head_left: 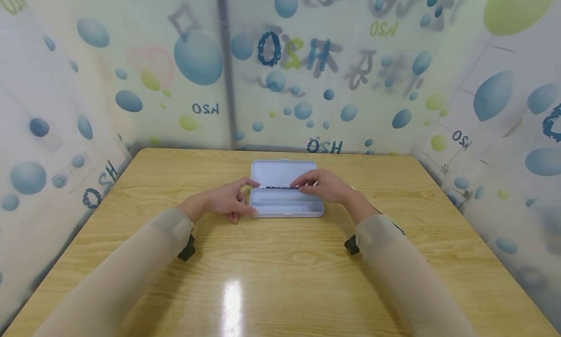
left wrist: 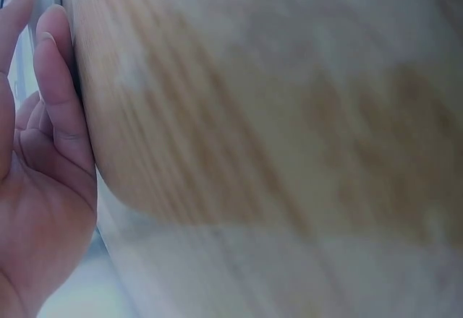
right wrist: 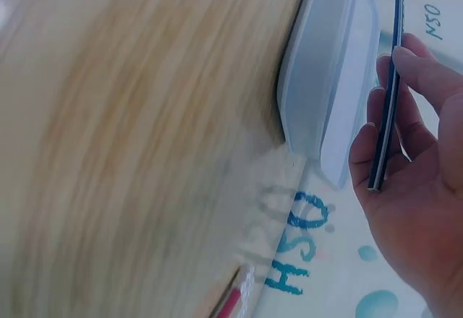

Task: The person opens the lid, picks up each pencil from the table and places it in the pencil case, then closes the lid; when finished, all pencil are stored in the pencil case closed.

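Note:
A pale blue-white pencil case [head_left: 287, 209] lies on the table with its lid [head_left: 280, 173] raised at the back. Its tray has a long compartment and smaller divided ones along the front. My right hand [head_left: 322, 185] pinches a dark pencil [head_left: 276, 187] with light markings, level over the case near the hinge. In the right wrist view the pencil [right wrist: 387, 115] runs between thumb and fingertips. At the case's left end, my left hand [head_left: 223, 199] holds the side, thumb by the front corner and forefinger near the hinge and the pencil's left tip.
The wooden table [head_left: 271, 259] carries another thin stick-like item [head_left: 398, 227], partly hidden behind my right forearm; a red part [right wrist: 230, 303] of it appears in the right wrist view. Printed curtains [head_left: 350, 84] close off the back and both sides.

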`<move>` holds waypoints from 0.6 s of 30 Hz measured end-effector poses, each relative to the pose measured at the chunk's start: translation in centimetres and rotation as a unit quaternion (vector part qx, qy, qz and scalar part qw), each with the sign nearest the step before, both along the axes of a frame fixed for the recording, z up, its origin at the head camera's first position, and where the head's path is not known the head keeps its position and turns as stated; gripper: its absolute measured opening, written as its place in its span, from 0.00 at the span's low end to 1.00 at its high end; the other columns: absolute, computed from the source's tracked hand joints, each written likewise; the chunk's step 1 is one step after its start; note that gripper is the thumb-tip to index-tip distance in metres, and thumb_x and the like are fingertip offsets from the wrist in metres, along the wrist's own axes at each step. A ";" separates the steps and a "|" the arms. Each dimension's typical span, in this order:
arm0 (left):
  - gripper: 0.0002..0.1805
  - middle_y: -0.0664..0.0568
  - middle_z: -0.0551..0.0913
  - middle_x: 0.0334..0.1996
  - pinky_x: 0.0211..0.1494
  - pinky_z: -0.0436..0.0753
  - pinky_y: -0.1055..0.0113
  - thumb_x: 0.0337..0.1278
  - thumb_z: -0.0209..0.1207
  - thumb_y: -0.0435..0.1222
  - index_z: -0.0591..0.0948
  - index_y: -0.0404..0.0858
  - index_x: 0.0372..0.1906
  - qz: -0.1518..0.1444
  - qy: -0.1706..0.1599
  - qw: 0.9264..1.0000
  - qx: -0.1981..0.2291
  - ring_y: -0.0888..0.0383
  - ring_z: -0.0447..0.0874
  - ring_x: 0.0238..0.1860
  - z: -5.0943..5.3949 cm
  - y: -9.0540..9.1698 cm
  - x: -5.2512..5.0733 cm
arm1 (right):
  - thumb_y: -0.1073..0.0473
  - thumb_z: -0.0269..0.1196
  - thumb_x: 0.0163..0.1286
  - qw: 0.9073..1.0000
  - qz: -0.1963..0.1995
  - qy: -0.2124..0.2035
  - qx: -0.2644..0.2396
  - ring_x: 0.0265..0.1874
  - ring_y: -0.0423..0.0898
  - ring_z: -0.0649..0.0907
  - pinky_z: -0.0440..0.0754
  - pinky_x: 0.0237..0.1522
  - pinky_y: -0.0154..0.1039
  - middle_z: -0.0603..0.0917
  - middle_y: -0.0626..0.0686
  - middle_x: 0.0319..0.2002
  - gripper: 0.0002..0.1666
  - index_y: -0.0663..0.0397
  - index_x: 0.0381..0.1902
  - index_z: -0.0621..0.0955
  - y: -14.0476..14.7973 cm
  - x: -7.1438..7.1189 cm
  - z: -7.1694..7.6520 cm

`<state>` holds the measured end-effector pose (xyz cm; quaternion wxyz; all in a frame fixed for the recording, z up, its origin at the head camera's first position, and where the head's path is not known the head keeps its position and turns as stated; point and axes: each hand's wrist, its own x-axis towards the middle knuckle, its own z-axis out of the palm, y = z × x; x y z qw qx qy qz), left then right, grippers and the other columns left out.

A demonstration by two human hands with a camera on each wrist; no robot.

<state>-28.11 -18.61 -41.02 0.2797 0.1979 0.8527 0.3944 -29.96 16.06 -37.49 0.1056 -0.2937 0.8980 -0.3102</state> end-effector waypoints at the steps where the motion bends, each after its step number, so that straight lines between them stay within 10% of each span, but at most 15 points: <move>1: 0.50 0.50 0.81 0.27 0.29 0.85 0.67 0.70 0.74 0.49 0.56 0.50 0.85 -0.001 0.000 1.000 0.001 0.56 0.85 0.21 0.1 0.0 0.0 | 0.58 0.66 0.83 1.000 0.001 -0.003 0.002 0.52 0.46 0.84 0.82 0.55 0.43 0.91 0.47 0.59 0.15 0.40 0.61 0.91 -0.2 0.0 0.0; 18: 0.50 0.50 0.79 0.26 0.28 0.84 0.67 0.71 0.74 0.49 0.56 0.50 0.85 -0.001 0.004 1.000 -0.002 0.57 0.84 0.21 -0.2 0.0 -0.1 | 0.59 0.65 0.83 0.998 0.025 -0.029 0.051 0.59 0.45 0.85 0.82 0.69 0.50 0.91 0.47 0.61 0.14 0.41 0.58 0.92 -2.7 -0.4 -1.0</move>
